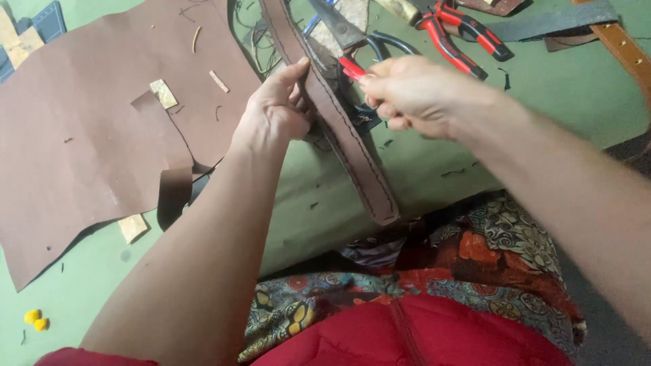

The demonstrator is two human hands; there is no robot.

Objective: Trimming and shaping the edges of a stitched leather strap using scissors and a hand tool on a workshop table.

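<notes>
A long brown leather strap (352, 146) with dark stitching along its edges runs from the top of the view down to the table's front edge. My left hand (274, 112) grips the strap from its left side, thumb laid along it. My right hand (413, 91) is closed on a small red-handled tool (351, 68), whose tip meets the strap near my left thumb. Which kind of tool it is I cannot tell.
A large brown leather sheet (88, 129) covers the green table (420, 169) at left, with small scraps on it. Large black-handled shears (359, 34) and red-handled pliers (461, 34) lie at the top. A tan belt (627, 51) lies at right.
</notes>
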